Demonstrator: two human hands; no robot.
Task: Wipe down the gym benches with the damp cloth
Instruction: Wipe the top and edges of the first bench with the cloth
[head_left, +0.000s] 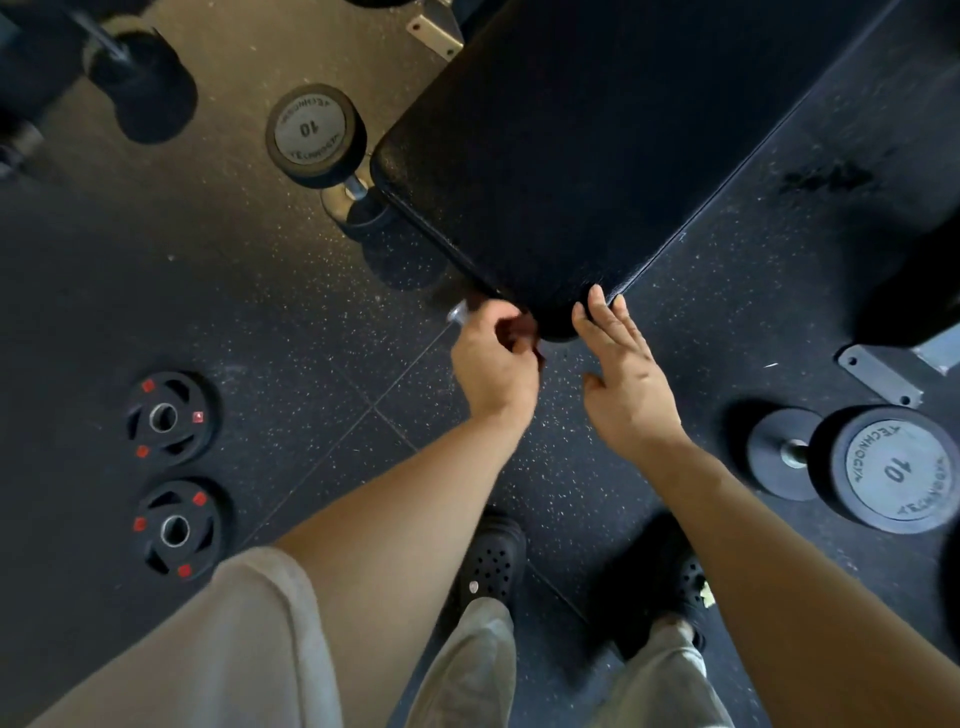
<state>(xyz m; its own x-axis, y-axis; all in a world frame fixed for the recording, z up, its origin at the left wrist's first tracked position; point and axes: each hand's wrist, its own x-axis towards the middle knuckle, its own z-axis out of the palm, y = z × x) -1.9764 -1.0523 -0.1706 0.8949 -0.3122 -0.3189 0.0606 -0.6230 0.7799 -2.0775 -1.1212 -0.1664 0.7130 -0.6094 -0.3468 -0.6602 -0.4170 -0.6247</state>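
Note:
A black padded gym bench (571, 156) runs from the middle of the view up to the top right. Its rounded near end sits just beyond my hands. My left hand (493, 364) is curled at the bench's near left corner and grips a small dark reddish cloth (523, 330); most of the cloth is hidden inside the fingers. My right hand (623, 369) is open with straight fingers, and its fingertips touch the bench's near end.
Two 10-marked dumbbells lie on the speckled rubber floor, one left of the bench (311, 132) and one at right (893, 470). Two small weight plates (166, 415) (176, 527) lie at left. A metal bench foot (878, 371) is at right. My feet in black clogs (488, 556) stand below.

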